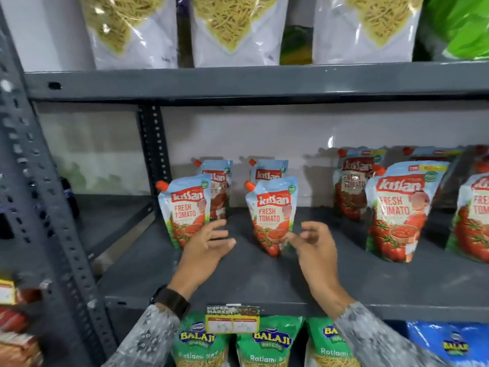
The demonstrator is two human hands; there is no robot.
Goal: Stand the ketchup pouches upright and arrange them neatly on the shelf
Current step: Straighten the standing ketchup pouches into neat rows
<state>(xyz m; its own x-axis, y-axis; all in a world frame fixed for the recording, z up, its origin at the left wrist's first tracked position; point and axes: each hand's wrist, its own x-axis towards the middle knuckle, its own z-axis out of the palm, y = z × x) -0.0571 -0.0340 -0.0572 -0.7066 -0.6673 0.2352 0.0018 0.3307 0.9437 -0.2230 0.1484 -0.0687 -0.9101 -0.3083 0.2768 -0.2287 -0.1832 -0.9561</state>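
Several Kissan ketchup pouches stand upright on the grey middle shelf (264, 282). The front left pouch (185, 207) and the front middle pouch (272, 210) each have another pouch behind them. A larger pouch (399, 207) stands to the right, with more behind and beside it. My left hand (206, 247) hovers with fingers spread just right of the front left pouch's base, holding nothing. My right hand (315, 245) is open beside the lower right of the front middle pouch, fingertips near it; contact is unclear.
White noodle bags (232, 30) fill the shelf above. Green Balaji snack bags (264, 343) hang below the shelf's front edge, behind a price tag (232, 319). A perforated grey upright (39, 181) rises at the left. Bare shelf lies in front of the pouches.
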